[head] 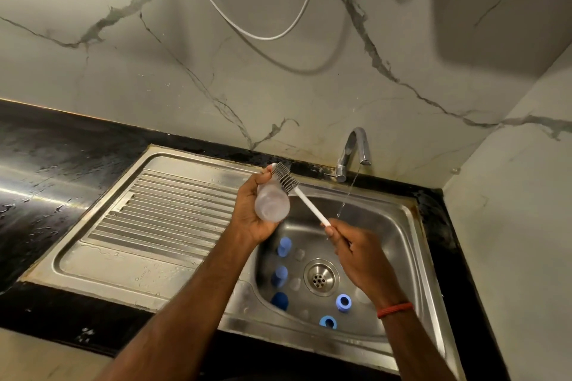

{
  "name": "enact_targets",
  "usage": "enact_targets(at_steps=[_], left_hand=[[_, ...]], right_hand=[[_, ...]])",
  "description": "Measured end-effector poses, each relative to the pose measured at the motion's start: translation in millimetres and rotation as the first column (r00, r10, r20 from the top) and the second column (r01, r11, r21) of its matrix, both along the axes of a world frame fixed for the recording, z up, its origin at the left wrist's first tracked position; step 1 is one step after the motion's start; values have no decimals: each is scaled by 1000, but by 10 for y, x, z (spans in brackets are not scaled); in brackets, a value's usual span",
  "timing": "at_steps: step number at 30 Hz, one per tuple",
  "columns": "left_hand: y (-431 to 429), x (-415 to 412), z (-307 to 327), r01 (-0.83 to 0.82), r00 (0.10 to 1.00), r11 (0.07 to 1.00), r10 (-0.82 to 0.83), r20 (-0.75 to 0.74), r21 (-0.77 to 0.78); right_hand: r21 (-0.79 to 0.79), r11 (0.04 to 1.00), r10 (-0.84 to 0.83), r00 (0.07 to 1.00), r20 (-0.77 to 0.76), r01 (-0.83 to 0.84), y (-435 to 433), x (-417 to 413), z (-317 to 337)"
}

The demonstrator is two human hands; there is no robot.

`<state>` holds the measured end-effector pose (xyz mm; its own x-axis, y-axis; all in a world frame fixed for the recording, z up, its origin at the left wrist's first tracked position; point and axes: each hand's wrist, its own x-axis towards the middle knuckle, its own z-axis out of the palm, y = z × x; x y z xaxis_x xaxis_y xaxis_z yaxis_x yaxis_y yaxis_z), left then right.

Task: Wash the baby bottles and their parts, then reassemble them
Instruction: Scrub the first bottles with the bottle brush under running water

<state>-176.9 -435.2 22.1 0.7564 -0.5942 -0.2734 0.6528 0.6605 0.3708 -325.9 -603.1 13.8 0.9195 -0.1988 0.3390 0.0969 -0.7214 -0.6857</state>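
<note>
Bottle (272,204) lies gripped in left hand (250,210), brush (305,198) in right hand (356,254).

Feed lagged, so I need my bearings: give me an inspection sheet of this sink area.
Surface: wet stainless steel sink with ribbed drainboard, set in black countertop.
Job's things: clear plastic baby bottle; white-handled bottle brush, bristles at bottle's top; three blue caps and two blue rings in basin.
Clutter: nothing seen.
Hands: left hand grips bottle; right hand grips brush handle.
Cables: white hose loops on wall.
Surroundings: marble-look wall; chrome tap running thinly.
</note>
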Motion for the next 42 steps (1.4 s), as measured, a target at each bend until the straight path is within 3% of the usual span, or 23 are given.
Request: enact_targets(at_steps=[8, 12, 16, 19, 22, 28, 33, 38, 42], left_hand=[[76, 108, 12, -48, 996, 987, 59, 67, -156], [-9, -25, 79, -52, 996, 998, 55, 68, -43], [-19, -16, 89, -54, 996, 998, 55, 68, -20], [15, 42, 11, -12, 989, 1000, 12, 151, -3], [-38, 34, -38, 42, 961, 989, -79, 267, 143], [-326, -115, -144, -20, 829, 846, -285, 482, 533], [-544, -217, -332, -226, 558, 634, -537, 632, 739], [-800, -365, -680, -317, 329, 508, -733, 595, 801], [-991, -566, -947, -262, 334, 445, -791, 513, 856]], right_hand=[[26, 996, 81, 996, -35, -80, -130, -112, 15], [-21, 1000, -7, 999, -44, 6, -92, 24, 19], [39, 999, -26, 997, -72, 29, -49, 12, 6], [122, 989, -63, 988, -138, 80, -149, -68, 5], [183, 970, -129, 975, -182, 162, -268, -131, 46], [26, 963, -248, 919, -306, 268, -607, -211, -59], [-22, 936, -337, 874, -350, 352, -828, -354, -75], [-100, 924, -375, 823, -426, 369, -982, -477, -90], [-118, 919, -387, 807, -446, 376, -1080, -561, -110]])
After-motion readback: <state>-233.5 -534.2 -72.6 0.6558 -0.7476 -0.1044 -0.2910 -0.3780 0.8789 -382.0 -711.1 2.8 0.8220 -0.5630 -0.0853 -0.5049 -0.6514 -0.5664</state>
